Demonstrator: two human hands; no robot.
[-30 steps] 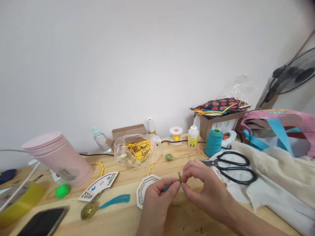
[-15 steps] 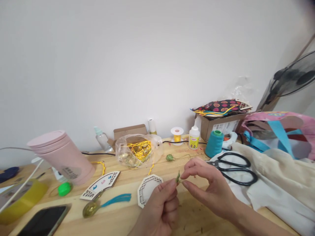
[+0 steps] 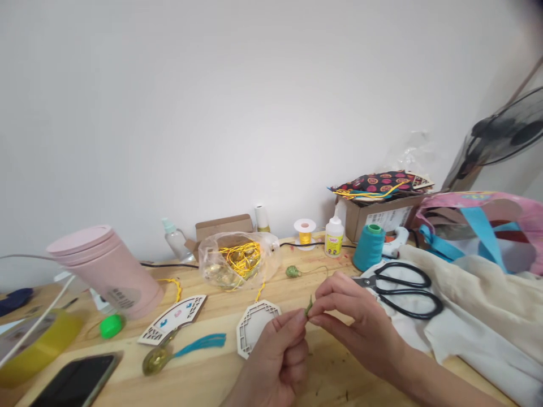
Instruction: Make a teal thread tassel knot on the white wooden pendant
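A small green piece (image 3: 309, 306), perhaps knotted thread, sticks up between my fingertips above the wooden table. My left hand (image 3: 282, 353) pinches it between thumb and curled forefinger. From the right, my right hand (image 3: 356, 325) has its thumb and fingertips closed together on the same piece. Partly behind my left hand lies an octagonal lattice frame (image 3: 245, 330) with a yellow cord. A little ball of green thread (image 3: 292, 272) rests beyond my hands, with a thin strand trailing to the right.
Black-handled scissors (image 3: 409, 291) lie on white cloth (image 3: 470, 316) at the right. Teal thread (image 3: 369, 249), a glue bottle (image 3: 334, 236) and a plastic bag of yellow cord (image 3: 241, 259) stand behind. Leftward are a fan-shaped ornament (image 3: 173, 320), pink tumbler (image 3: 108, 271) and phone (image 3: 76, 381).
My right hand has moved slightly left, and its thumb and fingers have closed onto the green piece. My left hand has hardly moved.
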